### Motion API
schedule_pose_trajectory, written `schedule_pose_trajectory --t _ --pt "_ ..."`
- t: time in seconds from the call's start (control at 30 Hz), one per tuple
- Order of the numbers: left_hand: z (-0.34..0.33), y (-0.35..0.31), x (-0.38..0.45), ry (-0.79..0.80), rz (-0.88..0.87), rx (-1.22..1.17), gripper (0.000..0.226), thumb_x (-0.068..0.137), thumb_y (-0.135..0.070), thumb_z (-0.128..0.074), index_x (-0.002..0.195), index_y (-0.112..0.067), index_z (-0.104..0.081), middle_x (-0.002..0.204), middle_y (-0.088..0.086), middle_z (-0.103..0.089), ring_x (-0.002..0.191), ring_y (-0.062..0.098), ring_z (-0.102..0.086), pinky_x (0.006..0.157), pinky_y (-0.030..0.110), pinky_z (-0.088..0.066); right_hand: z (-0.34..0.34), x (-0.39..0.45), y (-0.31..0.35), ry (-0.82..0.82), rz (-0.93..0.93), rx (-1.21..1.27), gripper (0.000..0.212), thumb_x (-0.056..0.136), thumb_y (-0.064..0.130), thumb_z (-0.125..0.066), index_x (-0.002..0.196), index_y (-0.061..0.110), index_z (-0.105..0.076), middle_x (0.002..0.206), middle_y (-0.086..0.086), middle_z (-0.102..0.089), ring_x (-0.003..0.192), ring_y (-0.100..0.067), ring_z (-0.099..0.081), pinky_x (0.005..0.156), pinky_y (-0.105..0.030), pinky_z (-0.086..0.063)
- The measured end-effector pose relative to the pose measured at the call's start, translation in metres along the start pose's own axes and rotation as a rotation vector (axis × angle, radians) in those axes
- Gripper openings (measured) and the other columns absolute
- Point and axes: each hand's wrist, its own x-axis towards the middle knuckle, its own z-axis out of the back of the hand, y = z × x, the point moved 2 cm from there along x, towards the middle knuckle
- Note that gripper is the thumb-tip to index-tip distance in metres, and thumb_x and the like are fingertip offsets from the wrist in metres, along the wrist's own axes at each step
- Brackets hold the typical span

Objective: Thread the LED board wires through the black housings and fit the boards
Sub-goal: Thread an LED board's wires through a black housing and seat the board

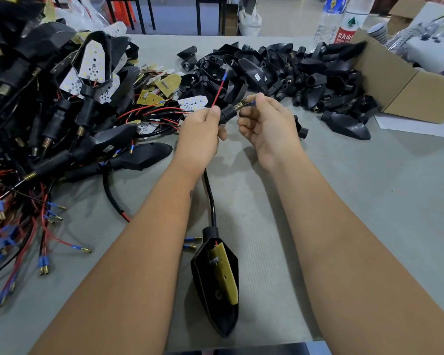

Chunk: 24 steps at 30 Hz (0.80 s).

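At 12 o'clock, left hand (203, 129) grips stem (230, 112); right hand (264, 121) pinches wire (250, 101). Board (224, 274) unseated; empty housings (280, 70) remain.

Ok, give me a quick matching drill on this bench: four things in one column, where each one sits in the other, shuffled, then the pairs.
Things:
1. red wire
2. threaded stem piece
3. black housing with yellow board
4. cardboard box

Places:
A. lying on the table between the forearms, near edge
B. far right of the table, open side toward the pile of empty housings
C. pinched in the left hand, sticking up
D. held between both hands, right hand at its metal end

Pairs: 1-C, 2-D, 3-A, 4-B
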Motion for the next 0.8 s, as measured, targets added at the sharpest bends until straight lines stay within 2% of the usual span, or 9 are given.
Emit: schedule_pose_trajectory --t 0.1,0.17,0.3,0.4,0.47,0.6,0.7,0.8 --pt "0.0 0.001 0.002 -0.021 0.001 -0.005 0.034 0.107 -0.029 -0.033 0.092 -0.008 -0.055 0.057 -0.003 -0.046 0.037 0.006 -0.031 0.043 0.023 -0.026 -0.003 -0.001 -0.001 0.083 -0.002 -0.054 0.008 0.095 0.01 -0.058 0.088 0.013 -0.06 0.075 -0.002 -0.058 0.062 -0.015 -0.056 0.062 -0.024 -0.049" --pt "0.001 0.002 0.002 -0.032 0.019 -0.055 0.034 0.107 -0.028 -0.033 0.086 -0.011 -0.053 0.056 -0.002 -0.046 0.037 0.006 -0.03 0.041 0.02 -0.025 -0.005 -0.002 -0.003 0.11 0.039 -0.123 0.01 0.092 0.006 -0.062 0.091 0.015 -0.062 0.076 0.001 -0.06 0.069 -0.016 -0.059 0.067 -0.025 -0.051" --pt "0.0 0.003 0.001 -0.008 0.063 -0.184 0.03 0.105 -0.023 -0.037 0.097 -0.006 -0.06 0.061 0.002 -0.058 0.041 0.006 -0.035 0.041 0.018 -0.03 -0.007 -0.003 -0.004 0.091 0.098 -0.144 0.013 0.093 0.006 -0.061 0.088 0.017 -0.061 0.084 0.002 -0.068 0.079 -0.018 -0.063 0.068 -0.024 -0.05" --pt "-0.001 0.0 0.001 -0.054 0.049 -0.167 0.026 0.1 -0.012 -0.041 0.093 -0.01 -0.066 0.085 0.008 -0.064 0.064 0.01 -0.054 0.057 0.022 -0.045 -0.007 -0.003 -0.005 0.067 0.092 -0.136 0.015 0.096 0.006 -0.056 0.086 0.017 -0.058 0.088 0.002 -0.071 0.076 -0.013 -0.065 0.067 -0.022 -0.049" --pt "0.002 -0.003 0.001 -0.101 0.035 -0.225 0.027 0.098 -0.005 -0.042 0.089 -0.015 -0.066 0.089 0.006 -0.066 0.08 0.014 -0.059 0.068 0.026 -0.05 -0.005 -0.002 -0.006 0.049 0.083 -0.133 0.017 0.097 0.006 -0.054 0.084 0.017 -0.056 0.085 0.003 -0.071 0.071 -0.01 -0.064 0.065 -0.022 -0.049" --pt "0.009 -0.008 0.0 -0.108 -0.014 -0.4 0.021 0.099 -0.007 -0.048 0.092 -0.019 -0.064 0.077 -0.001 -0.066 0.069 0.008 -0.061 0.062 0.02 -0.049 -0.003 -0.001 -0.007 0.021 0.066 -0.132 0.019 0.097 0.003 -0.053 0.083 0.016 -0.053 0.082 0.002 -0.069 0.066 -0.011 -0.061 0.063 -0.022 -0.049" --pt "0.011 -0.008 -0.001 -0.07 -0.066 -0.394 0.017 0.099 -0.014 -0.053 0.094 -0.021 -0.067 0.064 -0.007 -0.059 0.062 0.006 -0.056 0.065 0.023 -0.046 -0.003 -0.001 -0.007 0.024 0.064 -0.139 0.018 0.097 0.001 -0.053 0.084 0.014 -0.054 0.083 0.0 -0.069 0.066 -0.014 -0.06 0.063 -0.023 -0.051" --pt "0.012 -0.008 -0.001 -0.098 -0.119 -0.396 0.021 0.102 -0.02 -0.049 0.095 -0.022 -0.069 0.059 -0.008 -0.048 0.057 0.006 -0.048 0.059 0.022 -0.041 -0.003 -0.001 -0.008 0.002 0.053 -0.107 0.017 0.097 -0.001 -0.051 0.086 0.011 -0.054 0.085 -0.004 -0.069 0.067 -0.016 -0.059 0.065 -0.024 -0.054"
